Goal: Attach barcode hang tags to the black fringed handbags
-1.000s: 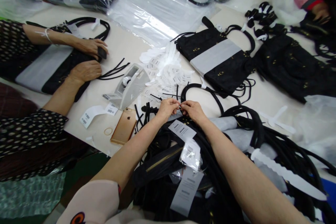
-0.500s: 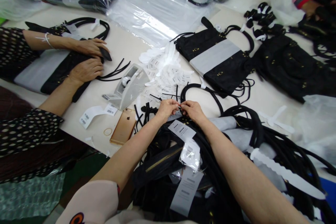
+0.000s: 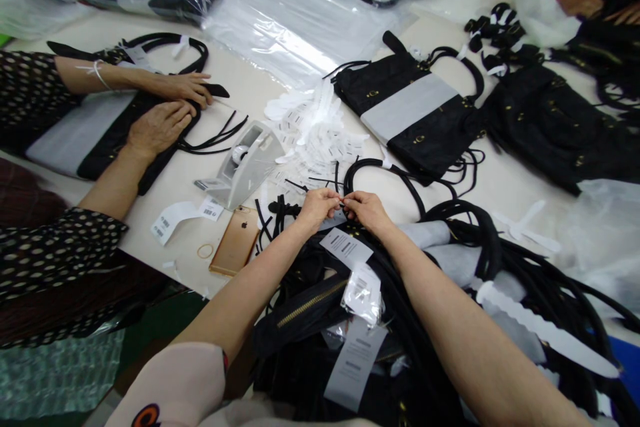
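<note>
My left hand [image 3: 320, 209] and my right hand [image 3: 367, 209] meet fingertip to fingertip above a black bag [image 3: 300, 320], at its far end. Both are pinched closed; whatever small thing lies between the fingertips is too small to make out. Under my forearms the bag shows a brass zipper [image 3: 311, 304]. White printed tags [image 3: 346, 248] and a small clear packet [image 3: 363, 293] lie on it, with a longer grey-white label [image 3: 356, 363] nearer me. Black cords [image 3: 270, 227] stick out left of my left hand, and a looped black handle [image 3: 373, 163] arches beyond my right hand.
Left, a co-worker's hands [image 3: 167, 107] press on another black bag [image 3: 107, 130]. A tape dispenser [image 3: 250, 163], a gold phone [image 3: 235, 241] and a heap of white tags [image 3: 320, 133] lie ahead. Beyond them are plastic bags [image 3: 295, 20]. Right stand more black bags [image 3: 410, 113] and handles [image 3: 480, 233].
My hands hold nearly the same place and pinch. The co-worker's hands on the left have shifted over the bag, one sliding slightly right. At the far right, another person's arm has moved.
</note>
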Demonstrator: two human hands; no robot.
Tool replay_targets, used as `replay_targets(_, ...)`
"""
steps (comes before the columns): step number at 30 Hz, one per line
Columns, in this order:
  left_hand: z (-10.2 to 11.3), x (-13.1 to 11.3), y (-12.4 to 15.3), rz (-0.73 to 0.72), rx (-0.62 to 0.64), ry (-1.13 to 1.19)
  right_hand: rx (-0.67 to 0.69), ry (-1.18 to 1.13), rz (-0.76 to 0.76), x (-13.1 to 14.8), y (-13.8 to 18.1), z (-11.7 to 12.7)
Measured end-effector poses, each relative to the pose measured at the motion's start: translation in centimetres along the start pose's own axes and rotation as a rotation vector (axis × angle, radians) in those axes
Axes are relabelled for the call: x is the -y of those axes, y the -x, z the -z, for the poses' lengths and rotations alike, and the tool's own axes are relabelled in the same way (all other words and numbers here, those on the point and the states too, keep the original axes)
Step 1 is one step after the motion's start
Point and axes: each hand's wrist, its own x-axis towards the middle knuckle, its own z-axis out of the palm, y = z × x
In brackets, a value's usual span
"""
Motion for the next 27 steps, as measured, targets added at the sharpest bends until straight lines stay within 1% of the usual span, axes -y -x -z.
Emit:
replay_targets(15,-0.12,-0.04,0.01,0.008,0.002,-0.007,-0.006,0.026,-0.019,-0.09,-0.1,-0.04)
replay_targets(20,-0.13,-0.22,0.12,0.028,0.002,0.004,0.003,0.024,0.006,-0.25,-0.2,-0.05)
replay_targets(27,-0.13,-0.13,0.08,0.02,0.002,0.001,-0.003,0.022,0.015,-0.53,-0.26,-0.01)
